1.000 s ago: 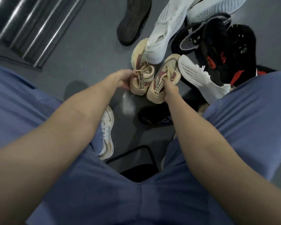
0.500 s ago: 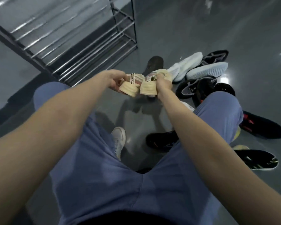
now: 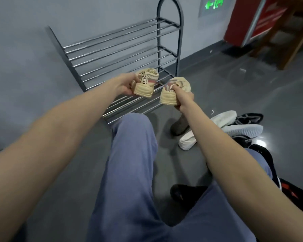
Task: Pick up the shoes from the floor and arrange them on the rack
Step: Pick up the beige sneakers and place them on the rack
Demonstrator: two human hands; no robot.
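Two beige shoes are off the floor, one in each hand, held out heel-first toward the metal rack [image 3: 115, 49] against the wall. The left hand [image 3: 122, 86] has its fingers curled round the heel and side of the left beige shoe [image 3: 144, 84]; its grip is closed on that shoe. The right hand [image 3: 183, 99] pinches the collar of the right beige shoe [image 3: 173, 92], thumb tucked inside the opening, so that grip is closed too. The two shoes sit just beside each other without touching, in front of the rack's middle and lower bars.

This looks like the carrying step: the pair is lifted and aimed at the rack, not yet set down. The next move probably calls for reaching forward to a shelf, laying both soles flat across the bars side by side, then letting go. Several more shoes remain on the floor [image 3: 252, 84] to the right: white ones [image 3: 224, 117], a dark brown one [image 3: 179, 125], and black ones [image 3: 189, 193].
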